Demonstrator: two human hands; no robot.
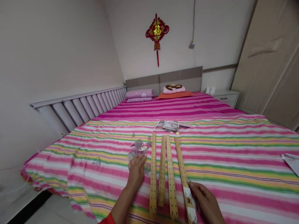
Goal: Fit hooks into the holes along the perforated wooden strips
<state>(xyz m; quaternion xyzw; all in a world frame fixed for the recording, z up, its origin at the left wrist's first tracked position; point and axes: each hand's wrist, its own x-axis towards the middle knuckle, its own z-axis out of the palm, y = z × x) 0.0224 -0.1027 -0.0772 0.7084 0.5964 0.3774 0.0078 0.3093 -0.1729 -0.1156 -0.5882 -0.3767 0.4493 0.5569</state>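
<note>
Several long wooden strips with rows of holes lie side by side on the striped bedspread, running away from me. My left hand rests flat, fingers stretched out, on small clear plastic bags just left of the strips. My right hand touches the near end of the rightmost strip, fingers curled beside two white round fittings on it.
A clear packet of small parts lies beyond the strips. Pink pillows and a folded pink blanket sit by the headboard. A white nightstand and wardrobe stand right. A paper sheet lies at the right edge.
</note>
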